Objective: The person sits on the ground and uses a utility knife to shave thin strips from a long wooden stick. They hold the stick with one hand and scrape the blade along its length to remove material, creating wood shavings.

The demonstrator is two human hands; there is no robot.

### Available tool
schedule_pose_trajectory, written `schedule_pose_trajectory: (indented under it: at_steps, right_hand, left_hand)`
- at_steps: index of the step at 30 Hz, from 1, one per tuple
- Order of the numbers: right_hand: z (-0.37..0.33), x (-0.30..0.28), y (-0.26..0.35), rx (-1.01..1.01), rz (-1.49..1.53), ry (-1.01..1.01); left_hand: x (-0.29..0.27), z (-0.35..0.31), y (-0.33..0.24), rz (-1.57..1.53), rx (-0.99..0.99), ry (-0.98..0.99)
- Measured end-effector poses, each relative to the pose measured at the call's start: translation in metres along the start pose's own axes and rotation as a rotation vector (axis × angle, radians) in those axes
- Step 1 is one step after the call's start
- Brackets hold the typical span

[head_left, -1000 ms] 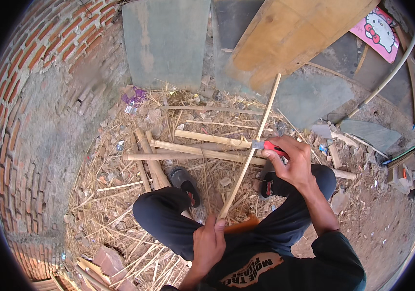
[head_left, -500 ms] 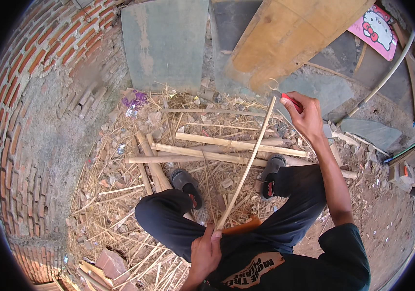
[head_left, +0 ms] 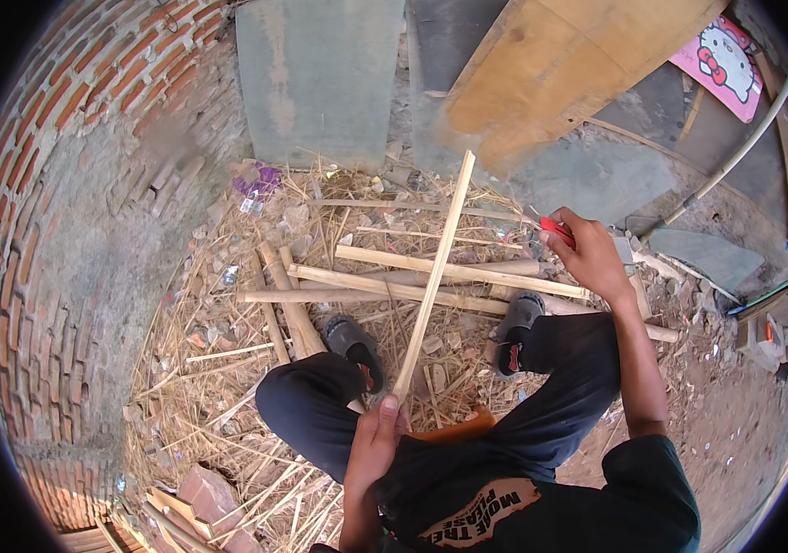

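I saw left grip clamped on pale slender wooden strip, slanting above straw-littered ground; right grip clamped around red-handled knife; I judged firm bracing, light strokes best

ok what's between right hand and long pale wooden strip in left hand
In the head view, the red-handled knife in the right hand, then, below, straw-strewn ground crossed by thin pale wooden sticks.

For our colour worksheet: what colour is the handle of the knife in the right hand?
Red; the handle shows best in the head view.
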State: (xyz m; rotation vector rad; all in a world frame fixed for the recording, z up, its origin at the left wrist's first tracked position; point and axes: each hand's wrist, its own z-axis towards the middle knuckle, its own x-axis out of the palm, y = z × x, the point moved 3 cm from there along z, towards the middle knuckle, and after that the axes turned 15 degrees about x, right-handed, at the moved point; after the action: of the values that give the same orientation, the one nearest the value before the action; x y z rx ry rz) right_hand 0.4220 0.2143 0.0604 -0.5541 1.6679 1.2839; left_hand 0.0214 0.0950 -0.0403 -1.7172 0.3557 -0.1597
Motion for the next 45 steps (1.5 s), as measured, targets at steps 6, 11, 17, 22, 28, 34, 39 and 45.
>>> schedule_pose_trajectory:
  at_steps: [6, 11, 17, 22, 28, 34, 39, 45]
  right_hand:
    - [-0.070, 0.042, 0.033, -0.271, 0.369, -0.003]
    - [-0.116, 0.079, 0.053, -0.497, 0.362, 0.039]
    - [-0.132, 0.085, 0.062, -0.549, 0.376, 0.020]
    - [-0.136, 0.081, 0.066, -0.543, 0.365, 0.042]
    - [-0.134, 0.077, 0.069, -0.513, 0.315, 0.048]
    - [-0.130, 0.073, 0.069, -0.502, 0.301, 0.009]
    - [-0.085, 0.047, 0.046, -0.276, 0.318, -0.144]
    - [-0.050, 0.032, 0.022, -0.223, 0.359, -0.225]
  left_hand:
    - [0.012, 0.025, -0.026, -0.146, -0.029, 0.033]
    - [0.024, 0.031, -0.037, -0.061, 0.072, 0.110]
    - [0.039, 0.032, -0.070, 0.302, 0.351, -0.005]
    - [0.046, 0.030, -0.076, 0.506, 0.391, -0.061]
    - [0.046, 0.030, -0.077, 0.553, 0.393, -0.071]
    - [0.044, 0.029, -0.071, 0.597, 0.387, -0.053]
    - [0.046, 0.011, -0.061, 0.587, 0.289, -0.005]
    - [0.047, -0.002, -0.050, 0.573, 0.318, 0.018]
